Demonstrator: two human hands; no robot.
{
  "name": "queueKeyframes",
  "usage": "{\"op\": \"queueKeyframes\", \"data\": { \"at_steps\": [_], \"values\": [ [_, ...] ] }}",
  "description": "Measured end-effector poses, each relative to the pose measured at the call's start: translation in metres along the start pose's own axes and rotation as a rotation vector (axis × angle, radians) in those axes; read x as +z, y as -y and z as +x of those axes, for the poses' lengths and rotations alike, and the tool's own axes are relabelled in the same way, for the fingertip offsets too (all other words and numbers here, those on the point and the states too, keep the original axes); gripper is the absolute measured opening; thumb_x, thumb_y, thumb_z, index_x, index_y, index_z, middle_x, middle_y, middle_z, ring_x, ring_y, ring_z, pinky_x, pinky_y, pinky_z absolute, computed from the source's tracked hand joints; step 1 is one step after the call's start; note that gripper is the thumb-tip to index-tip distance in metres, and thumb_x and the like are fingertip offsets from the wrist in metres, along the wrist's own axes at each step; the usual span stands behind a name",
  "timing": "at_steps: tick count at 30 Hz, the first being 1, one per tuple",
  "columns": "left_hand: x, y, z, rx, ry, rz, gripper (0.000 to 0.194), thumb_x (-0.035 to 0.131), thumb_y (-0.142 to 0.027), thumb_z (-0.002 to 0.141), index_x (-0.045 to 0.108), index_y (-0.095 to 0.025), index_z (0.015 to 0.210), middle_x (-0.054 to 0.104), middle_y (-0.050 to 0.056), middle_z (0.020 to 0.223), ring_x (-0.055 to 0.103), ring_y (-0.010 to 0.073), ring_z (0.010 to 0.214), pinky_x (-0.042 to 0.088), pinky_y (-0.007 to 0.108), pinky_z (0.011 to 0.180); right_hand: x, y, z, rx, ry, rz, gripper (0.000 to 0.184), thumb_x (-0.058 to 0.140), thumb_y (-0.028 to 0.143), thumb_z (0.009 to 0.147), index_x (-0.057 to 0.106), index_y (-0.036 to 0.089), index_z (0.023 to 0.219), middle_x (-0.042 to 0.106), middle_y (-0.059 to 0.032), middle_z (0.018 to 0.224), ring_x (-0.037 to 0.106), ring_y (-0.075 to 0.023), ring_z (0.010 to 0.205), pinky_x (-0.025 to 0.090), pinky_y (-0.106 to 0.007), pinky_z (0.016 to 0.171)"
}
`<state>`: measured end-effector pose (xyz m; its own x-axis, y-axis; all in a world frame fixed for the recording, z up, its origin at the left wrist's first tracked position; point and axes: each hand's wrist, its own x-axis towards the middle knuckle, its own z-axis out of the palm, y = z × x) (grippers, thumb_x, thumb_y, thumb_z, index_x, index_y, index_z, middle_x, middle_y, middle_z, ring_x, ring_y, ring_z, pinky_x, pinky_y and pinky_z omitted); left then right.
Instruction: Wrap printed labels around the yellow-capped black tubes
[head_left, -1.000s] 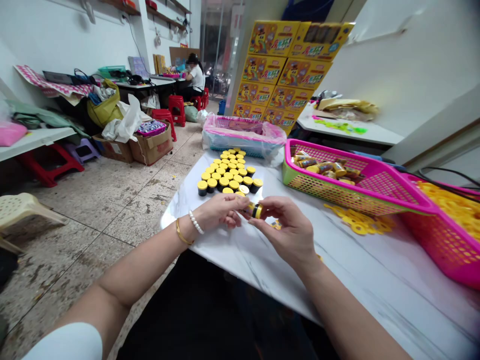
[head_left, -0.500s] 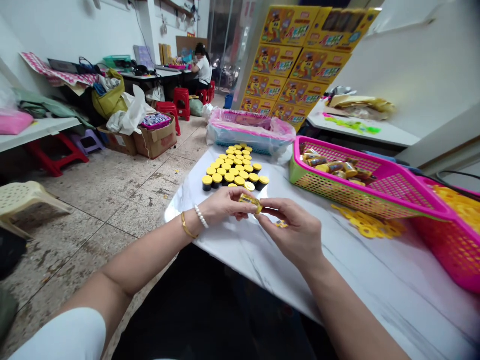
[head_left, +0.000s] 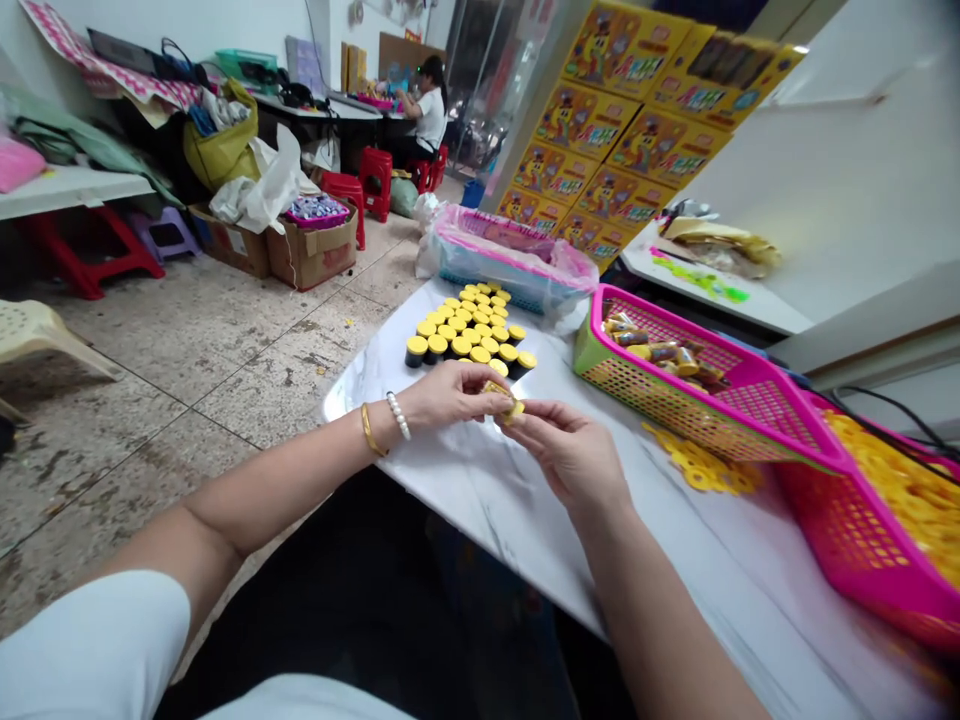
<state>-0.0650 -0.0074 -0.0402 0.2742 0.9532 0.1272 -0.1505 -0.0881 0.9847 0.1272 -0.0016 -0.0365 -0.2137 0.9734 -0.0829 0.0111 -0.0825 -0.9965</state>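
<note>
Between my two hands, just above the near side of the white table point(head_left: 480, 490), is a small jar with a yellow printed label point(head_left: 515, 409). My left hand point(head_left: 448, 394), with bracelets at the wrist, is closed on it, thumb and fingers pinching one side. The fingertips of my right hand point(head_left: 576, 452) press together at its right end and cover part of it. Beyond the hands stand several small dark jars with yellow lids point(head_left: 480, 354), upright in close rows.
At right a pink-and-green basket point(head_left: 675, 400) holds several yellow-labelled jars; yellow plastic rings point(head_left: 697, 462) lie beside it. A pink basket point(head_left: 840, 530) of yellow pieces adjoins. Behind are a plastic-lined basket point(head_left: 495, 265) and stacked yellow boxes point(head_left: 585, 130). A person point(head_left: 429, 115) sits far off.
My right fingers have closed in on the jar's right end, and the jar has tilted slightly. The whole view has shifted a little; the rows of lidded jars look unchanged.
</note>
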Motion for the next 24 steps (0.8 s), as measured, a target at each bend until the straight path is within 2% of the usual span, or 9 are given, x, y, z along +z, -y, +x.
{"op": "queueKeyframes", "data": {
  "at_steps": [1, 3, 6, 10, 12, 15, 18, 21, 24],
  "values": [
    [0.0, 0.0, 0.0, 0.003, 0.013, 0.012, 0.027, 0.08, -0.035, 0.076, 0.07, -0.013, 0.087, 0.064, 0.0, 0.068, 0.055, 0.0077, 0.057, 0.045, 0.021, 0.056, -0.001, 0.001, 0.002, 0.036, 0.026, 0.033, 0.045, 0.097, 0.041, 0.05, 0.074, 0.017, 0.08, 0.079, -0.0072, 0.079, 0.078, -0.0259, 0.077, 0.065, -0.045, 0.083],
    [0.001, 0.0, -0.001, -0.02, 0.042, 0.029, 0.032, 0.076, -0.044, 0.08, 0.068, -0.013, 0.082, 0.062, -0.001, 0.064, 0.051, 0.0069, 0.052, 0.04, 0.02, 0.05, -0.002, 0.003, 0.003, 0.062, 0.093, 0.046, 0.05, 0.095, 0.043, 0.055, 0.076, 0.019, 0.095, 0.079, -0.0055, 0.08, 0.078, -0.0246, 0.077, 0.064, -0.046, 0.084],
    [0.002, 0.002, 0.0, -0.108, 0.047, 0.012, 0.049, 0.067, -0.063, 0.083, 0.06, -0.014, 0.074, 0.057, -0.002, 0.058, 0.047, 0.0065, 0.044, 0.034, 0.02, 0.043, -0.003, 0.002, 0.001, -0.01, 0.166, -0.013, 0.06, 0.09, 0.044, 0.066, 0.071, 0.024, 0.119, 0.079, -0.0024, 0.082, 0.077, -0.0217, 0.076, 0.064, -0.047, 0.083],
    [0.001, 0.006, 0.0, -0.205, 0.055, 0.031, 0.06, 0.065, -0.075, 0.076, 0.06, -0.015, 0.076, 0.059, -0.001, 0.06, 0.05, 0.0076, 0.044, 0.035, 0.02, 0.042, -0.003, -0.004, -0.003, -0.175, 0.17, -0.197, 0.045, 0.088, 0.04, 0.07, 0.075, 0.024, 0.11, 0.078, -0.0032, 0.09, 0.075, -0.0211, 0.08, 0.064, -0.044, 0.084],
    [-0.001, 0.005, 0.0, -0.246, 0.072, 0.031, 0.062, 0.067, -0.075, 0.074, 0.062, -0.014, 0.077, 0.063, 0.001, 0.064, 0.052, 0.0079, 0.045, 0.036, 0.021, 0.044, -0.003, -0.006, -0.004, -0.278, 0.146, -0.249, 0.045, 0.087, 0.037, 0.072, 0.074, 0.026, 0.113, 0.076, -0.0038, 0.102, 0.075, -0.0207, 0.085, 0.064, -0.041, 0.083],
    [-0.003, 0.003, -0.001, -0.241, 0.057, -0.025, 0.055, 0.077, -0.066, 0.071, 0.063, -0.014, 0.077, 0.063, 0.0, 0.065, 0.052, 0.0074, 0.048, 0.038, 0.021, 0.047, -0.003, -0.008, -0.004, -0.353, 0.095, -0.247, 0.052, 0.087, 0.036, 0.072, 0.069, 0.027, 0.12, 0.073, -0.004, 0.108, 0.075, -0.0202, 0.088, 0.065, -0.038, 0.081],
    [-0.002, 0.003, 0.0, -0.196, 0.041, -0.088, 0.045, 0.086, -0.051, 0.067, 0.064, -0.014, 0.081, 0.061, -0.001, 0.066, 0.054, 0.0087, 0.056, 0.042, 0.022, 0.054, -0.001, -0.007, -0.006, -0.32, 0.024, -0.25, 0.041, 0.088, 0.036, 0.07, 0.071, 0.022, 0.105, 0.077, -0.0048, 0.094, 0.077, -0.022, 0.084, 0.066, -0.039, 0.08],
    [0.0, 0.004, 0.0, -0.093, 0.022, -0.084, 0.032, 0.084, -0.036, 0.071, 0.065, -0.014, 0.085, 0.062, 0.0, 0.071, 0.057, 0.0107, 0.065, 0.043, 0.023, 0.06, 0.001, -0.002, -0.01, -0.317, -0.059, -0.255, 0.034, 0.089, 0.037, 0.069, 0.074, 0.02, 0.095, 0.079, -0.0065, 0.09, 0.077, -0.0245, 0.083, 0.066, -0.042, 0.08],
    [0.002, 0.003, -0.003, 0.074, 0.027, 0.007, 0.021, 0.077, -0.025, 0.076, 0.066, -0.014, 0.09, 0.061, -0.001, 0.076, 0.055, 0.0106, 0.07, 0.041, 0.024, 0.065, 0.002, 0.004, -0.016, -0.247, -0.112, -0.248, 0.034, 0.091, 0.037, 0.066, 0.077, 0.019, 0.091, 0.08, -0.0071, 0.084, 0.076, -0.0251, 0.073, 0.067, -0.042, 0.069]
  ]
}}
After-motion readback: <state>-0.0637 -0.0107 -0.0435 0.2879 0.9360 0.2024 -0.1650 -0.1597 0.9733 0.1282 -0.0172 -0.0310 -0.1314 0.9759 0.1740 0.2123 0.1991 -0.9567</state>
